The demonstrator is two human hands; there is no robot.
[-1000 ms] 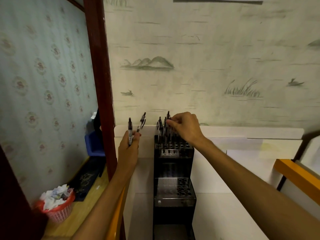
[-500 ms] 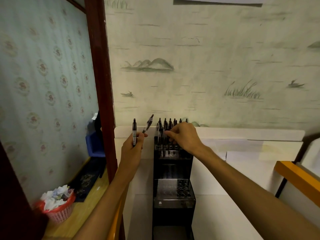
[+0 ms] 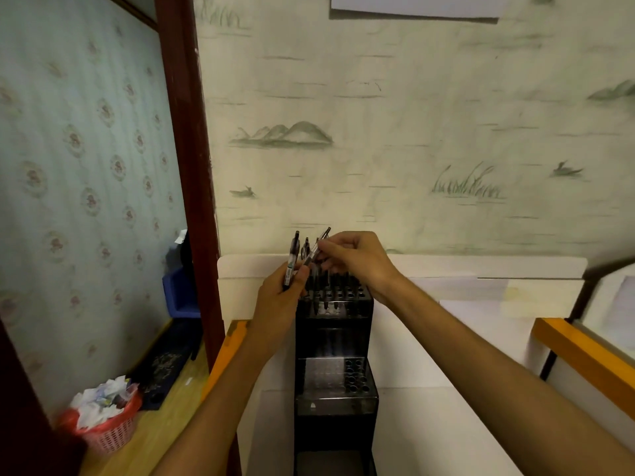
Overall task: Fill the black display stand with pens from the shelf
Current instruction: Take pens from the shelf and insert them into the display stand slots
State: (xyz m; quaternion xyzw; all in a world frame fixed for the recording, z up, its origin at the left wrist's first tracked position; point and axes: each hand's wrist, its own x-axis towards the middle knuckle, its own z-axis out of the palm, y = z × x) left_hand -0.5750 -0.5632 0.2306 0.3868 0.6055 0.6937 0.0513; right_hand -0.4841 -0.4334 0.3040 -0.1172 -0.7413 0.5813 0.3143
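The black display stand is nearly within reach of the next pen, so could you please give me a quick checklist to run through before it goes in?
1. Right hand pinches the tilted pen: ok.
2. Left hand grips the spare pen: ok.
3. Free holes in the black display stand top tier: ok, open holes show on its right side.
4. Tilted pen upright over a hole: not ok, it leans.
5. Pen tip pointing down: cannot tell.
6. Lower tier filled: not ok, holes show empty.
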